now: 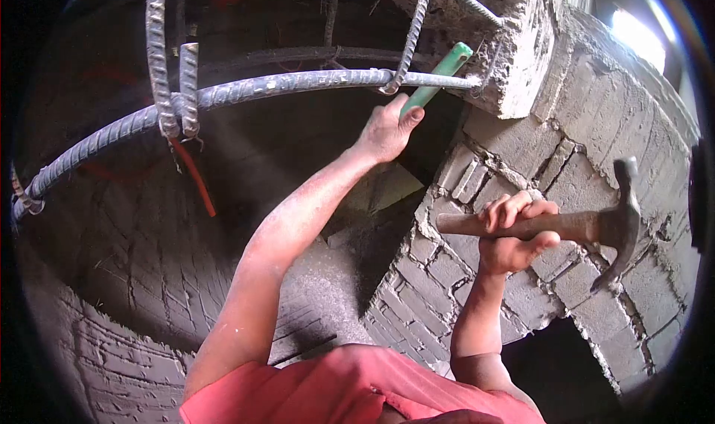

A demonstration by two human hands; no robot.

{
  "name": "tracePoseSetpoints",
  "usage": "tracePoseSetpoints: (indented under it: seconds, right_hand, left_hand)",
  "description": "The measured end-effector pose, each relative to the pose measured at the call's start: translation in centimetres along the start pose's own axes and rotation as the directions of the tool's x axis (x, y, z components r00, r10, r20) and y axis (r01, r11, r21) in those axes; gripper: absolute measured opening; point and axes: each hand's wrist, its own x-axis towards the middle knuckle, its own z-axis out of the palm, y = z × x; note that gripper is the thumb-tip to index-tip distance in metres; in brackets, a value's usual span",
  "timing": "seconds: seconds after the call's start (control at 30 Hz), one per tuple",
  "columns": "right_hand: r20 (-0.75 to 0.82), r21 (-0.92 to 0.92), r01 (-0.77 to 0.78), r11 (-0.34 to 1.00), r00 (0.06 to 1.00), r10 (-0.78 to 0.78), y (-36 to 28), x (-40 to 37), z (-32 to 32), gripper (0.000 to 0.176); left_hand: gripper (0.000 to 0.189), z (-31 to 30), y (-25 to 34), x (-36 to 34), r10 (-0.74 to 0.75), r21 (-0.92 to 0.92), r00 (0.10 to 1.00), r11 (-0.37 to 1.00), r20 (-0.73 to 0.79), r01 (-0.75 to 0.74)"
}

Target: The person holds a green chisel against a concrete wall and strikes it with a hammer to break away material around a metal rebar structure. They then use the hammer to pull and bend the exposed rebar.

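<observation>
My left hand [387, 130] is closed around a green bar-shaped tool [449, 61], whose far end reaches up past the long ribbed rebar [275, 87] beside the broken concrete. The tool's lower end is hidden in and behind the hand. Lower and to the right, my right hand [518, 234] grips the wooden handle of a claw hammer [577, 227]. Its metal head points right, in front of the block wall, with the claw angled downward.
Rough concrete [521, 59] juts out at the upper right, with rebar entering it. A brick and block wall [588, 171] runs down the right side. Vertical rebar [158, 59] and a red tube [195, 178] hang at left. A dark opening [558, 372] lies at the lower right.
</observation>
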Motion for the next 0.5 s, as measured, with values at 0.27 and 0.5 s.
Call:
tracePoseSetpoints:
  seconds: [0.27, 0.5]
  right_hand:
    - [0.07, 0.024, -0.104, 0.994, 0.992, 0.103, 2.7, 0.6, -1.1, 0.058]
    - [0.079, -0.365, -0.048, 0.93, 0.994, 0.082, 0.9, 2.9, 2.7, 0.057]
  left_hand:
    - [0.074, -1.7, 0.8, 2.8, 0.117, -0.085, 0.979, 0.991, 0.169, -0.104]
    - [0.04, -4.4, 1.9, 3.7, 0.023, 0.037, 0.936, 0.999, 0.35, -0.039]
